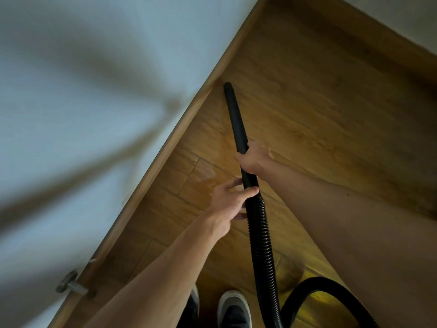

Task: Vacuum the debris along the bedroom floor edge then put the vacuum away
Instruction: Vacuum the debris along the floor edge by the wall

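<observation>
A black vacuum wand slants down to the wooden floor, its nozzle tip close to the wooden skirting board on the left. My right hand grips the wand at its middle. Lower down, my left hand holds the wand's end where the ribbed black hose joins it. The hose runs down past my feet and loops to the right. No debris shows clearly on the floor.
A white wall fills the left side above the skirting. A metal door stop sticks out of the skirting at lower left. My shoes stand at the bottom. Wooden floor stretches to the right, with another wall at the top right.
</observation>
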Tool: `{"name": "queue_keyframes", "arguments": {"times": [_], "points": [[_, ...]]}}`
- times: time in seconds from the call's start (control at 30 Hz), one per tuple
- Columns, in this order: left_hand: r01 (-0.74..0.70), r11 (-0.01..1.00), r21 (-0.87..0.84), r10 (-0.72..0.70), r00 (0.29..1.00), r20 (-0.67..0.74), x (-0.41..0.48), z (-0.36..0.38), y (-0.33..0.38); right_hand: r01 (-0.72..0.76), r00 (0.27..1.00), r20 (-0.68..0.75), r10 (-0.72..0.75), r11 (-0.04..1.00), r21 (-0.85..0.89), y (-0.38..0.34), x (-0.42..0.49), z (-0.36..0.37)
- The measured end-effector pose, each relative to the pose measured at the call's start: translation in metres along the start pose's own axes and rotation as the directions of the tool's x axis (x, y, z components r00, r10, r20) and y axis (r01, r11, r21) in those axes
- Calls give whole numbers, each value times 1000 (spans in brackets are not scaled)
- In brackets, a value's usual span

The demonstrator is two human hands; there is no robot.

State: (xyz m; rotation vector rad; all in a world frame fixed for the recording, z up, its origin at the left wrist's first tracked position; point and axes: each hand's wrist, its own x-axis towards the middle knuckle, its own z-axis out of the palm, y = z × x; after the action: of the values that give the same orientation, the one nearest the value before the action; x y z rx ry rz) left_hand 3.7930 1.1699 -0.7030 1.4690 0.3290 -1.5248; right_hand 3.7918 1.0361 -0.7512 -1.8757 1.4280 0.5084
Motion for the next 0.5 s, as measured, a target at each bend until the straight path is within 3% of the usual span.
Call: {"name": "queue_keyframes", "arguments": {"times": [0.5], "points": [[-6, 995, 98, -7, 992, 129, 30, 30, 16, -119, 989, -87, 120, 993, 22, 24, 30, -35]]}}
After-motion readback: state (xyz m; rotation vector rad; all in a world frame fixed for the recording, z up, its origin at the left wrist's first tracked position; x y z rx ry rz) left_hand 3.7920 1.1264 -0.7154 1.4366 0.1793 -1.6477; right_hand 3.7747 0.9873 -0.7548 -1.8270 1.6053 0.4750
